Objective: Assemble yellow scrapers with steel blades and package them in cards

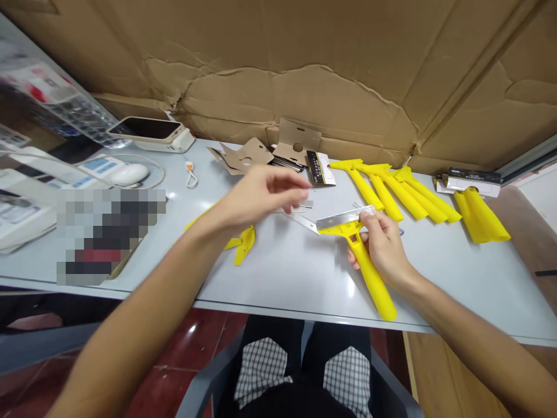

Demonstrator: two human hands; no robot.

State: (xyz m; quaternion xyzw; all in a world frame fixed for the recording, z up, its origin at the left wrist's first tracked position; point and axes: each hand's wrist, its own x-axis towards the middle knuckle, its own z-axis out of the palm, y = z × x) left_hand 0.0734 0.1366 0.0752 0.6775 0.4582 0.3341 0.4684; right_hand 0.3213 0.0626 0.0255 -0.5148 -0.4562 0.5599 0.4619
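Note:
My right hand (383, 244) is wrapped round the head of a yellow scraper-like tool (372, 278), its thumb on the metal strip (343, 218) along the top. The tool's handle points down toward the table's front edge. A thin silver piece (304, 223) slants up and left from the strip's left end. My left hand (265, 194) hovers above that piece, fingers apart and slightly curled, with nothing visible in them. Yellow plastic parts (244, 244) lie partly behind my left forearm. Small metal blades (306, 204) lie just beyond my left hand.
Several yellow tools (404, 194) lie at the back right, with more yellow handles (481, 215) farther right. Opened cardboard packaging (300, 139) and a black-and-white card (321, 168) stand behind. A phone (145, 129), white cable (190, 175) and white devices (26, 203) occupy the left.

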